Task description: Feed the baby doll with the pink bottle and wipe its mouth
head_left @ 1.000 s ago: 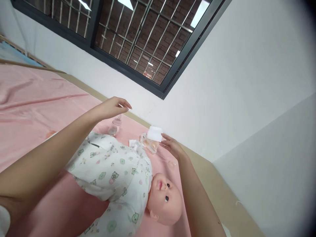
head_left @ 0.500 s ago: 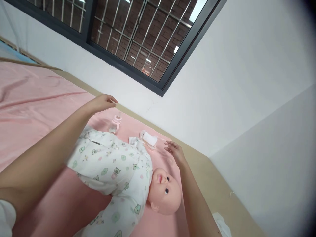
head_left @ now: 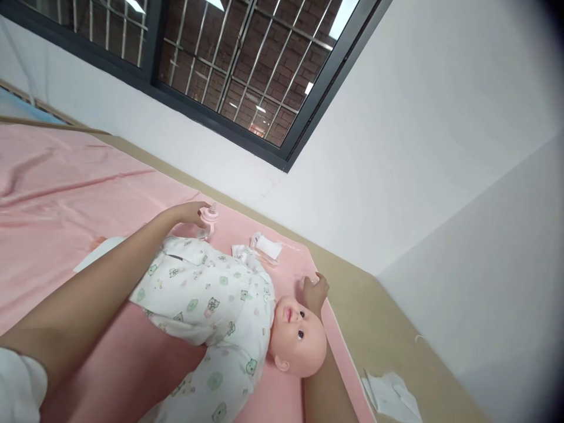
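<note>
A baby doll in a white sleepsuit printed with green and pink figures lies on its back on a pink sheet. Beyond its body my left hand is closed around a pink-topped baby bottle, which stands upright. Past the doll's head, my right hand has curled fingers at the sheet's edge. Something small and clear shows between them, too little to name. The doll's head partly covers my right wrist and forearm. Between the hands lies a clear packet with white contents.
A tan surface borders the sheet along the white wall. On it, at the lower right, lies a folded white cloth or tissue. Above is a dark-framed window with metal bars outside.
My left hand has come down onto the baby bottle and closed on it. My right hand has lowered to the sheet's edge beyond the doll's head, its fingers now curled.
</note>
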The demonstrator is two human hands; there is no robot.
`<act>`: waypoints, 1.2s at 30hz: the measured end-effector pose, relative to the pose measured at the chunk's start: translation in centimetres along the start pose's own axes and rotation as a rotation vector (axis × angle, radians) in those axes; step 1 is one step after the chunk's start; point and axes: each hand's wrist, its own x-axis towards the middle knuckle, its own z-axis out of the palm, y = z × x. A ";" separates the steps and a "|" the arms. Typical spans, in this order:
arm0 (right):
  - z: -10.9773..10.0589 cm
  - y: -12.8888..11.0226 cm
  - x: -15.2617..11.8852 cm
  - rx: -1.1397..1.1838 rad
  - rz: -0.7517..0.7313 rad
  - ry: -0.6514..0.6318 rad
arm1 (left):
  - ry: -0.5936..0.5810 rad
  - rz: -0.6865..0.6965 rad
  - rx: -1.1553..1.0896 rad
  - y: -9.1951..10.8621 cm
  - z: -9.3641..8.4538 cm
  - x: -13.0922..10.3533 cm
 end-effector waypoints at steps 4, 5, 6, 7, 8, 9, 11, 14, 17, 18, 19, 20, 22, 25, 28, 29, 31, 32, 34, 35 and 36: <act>0.3 1.2 -0.1 0.020 0.065 -0.046 | -0.019 0.032 -0.067 -0.8 1.0 0.6; 0.3 1.4 -0.2 0.024 0.080 -0.053 | -0.018 0.032 -0.073 -0.9 1.3 0.7; 0.3 1.5 -0.2 0.029 0.096 -0.060 | -0.014 0.029 -0.077 -1.1 1.5 0.9; 0.2 1.7 -0.2 0.036 0.112 -0.065 | -0.010 0.024 -0.079 -1.3 1.7 1.0; 0.2 1.8 -0.2 0.048 0.124 -0.071 | -0.006 0.018 -0.077 -1.4 1.8 1.1; 0.1 2.0 -0.2 0.063 0.131 -0.074 | -0.004 0.013 -0.074 -1.5 1.9 1.1; 0.2 2.2 -0.3 0.108 0.133 -0.075 | 0.002 -0.004 -0.064 -1.6 2.1 1.3; 0.3 2.2 -0.3 0.192 0.141 -0.071 | 0.036 -0.041 -0.025 -1.5 2.2 1.3; 0.3 1.8 -0.4 0.351 0.184 -0.068 | 0.063 -0.052 -0.006 -1.2 2.3 1.1; 0.1 1.4 -0.4 0.423 0.205 -0.074 | 0.070 -0.054 -0.004 -1.1 2.4 1.0; -0.1 1.0 -0.3 0.488 0.225 -0.085 | 0.081 -0.057 -0.002 -1.0 2.4 0.9; -0.4 0.4 -0.1 0.541 0.236 -0.098 | 0.097 -0.060 -0.002 -0.9 2.5 0.8; -1.5 -1.3 0.3 0.587 0.204 -0.135 | 0.133 -0.045 -0.011 -0.7 2.6 0.7; -3.9 -4.8 0.9 0.648 0.063 -0.208 | 0.171 0.050 -0.039 -0.2 2.5 0.6; -6.8 -8.8 0.7 0.687 -0.084 -0.268 | 0.206 0.158 -0.091 1.3 2.0 0.0; -7.8 -10.0 0.4 0.676 -0.123 -0.294 | 0.218 0.192 -0.105 2.1 1.8 -0.3; -9.4 -12.2 -0.5 0.625 -0.197 -0.351 | 0.234 0.253 -0.098 4.1 1.3 -1.2; -10.1 -13.2 -1.1 0.602 -0.232 -0.378 | 0.236 0.277 -0.072 5.3 1.2 -1.8; -11.2 -15.0 -2.6 0.568 -0.300 -0.442 | 0.224 0.327 0.009 7.6 1.0 -3.1; -11.6 -15.8 -3.4 0.554 -0.331 -0.473 | 0.203 0.379 0.067 8.7 1.0 -3.8; -11.9 -16.6 -4.3 0.541 -0.359 -0.495 | 0.188 0.440 0.120 9.8 1.1 -4.5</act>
